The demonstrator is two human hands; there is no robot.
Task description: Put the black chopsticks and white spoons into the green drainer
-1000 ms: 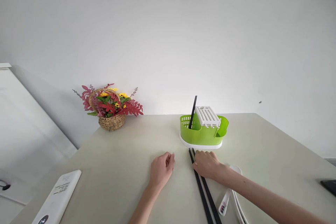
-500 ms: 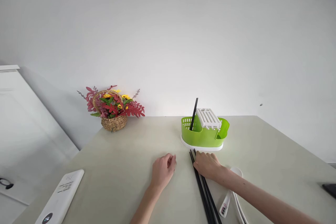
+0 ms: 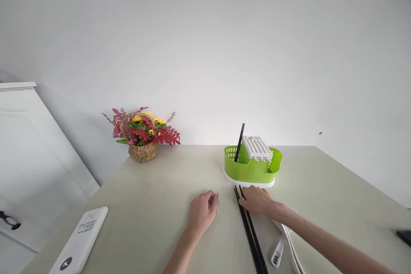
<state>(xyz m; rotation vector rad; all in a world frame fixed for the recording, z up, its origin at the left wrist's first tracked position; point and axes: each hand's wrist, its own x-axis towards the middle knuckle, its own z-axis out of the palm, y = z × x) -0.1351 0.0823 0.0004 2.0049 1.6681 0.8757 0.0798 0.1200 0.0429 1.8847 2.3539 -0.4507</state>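
Note:
Several long black chopsticks (image 3: 249, 232) lie on the table in front of me, their thin ends toward the wall. Over their far ends, my right hand (image 3: 257, 200) is bent down with its fingers curled, thumb and fingertips closed at the right-hand chopstick. The fingertips are partly hidden. My left hand (image 3: 203, 210) rests loosely curled on the table left of the chopsticks, holding nothing visible. Just beyond my right hand stands a green utensil holder (image 3: 245, 170) with a white base and slotted white top. Black chopsticks (image 3: 239, 142) stand tilted in its left compartment.
Beside my right forearm lie white spoons (image 3: 278, 251), partly covered by it. A woven basket of artificial flowers (image 3: 144, 152) stands at the back left. Near the left edge is a white flat device (image 3: 80, 239); a dark object (image 3: 403, 236) lies far right.
The view has shifted slightly, moving everything a little right. The near ends of the lying chopsticks look closer together. Both hands keep nearly the same pose.

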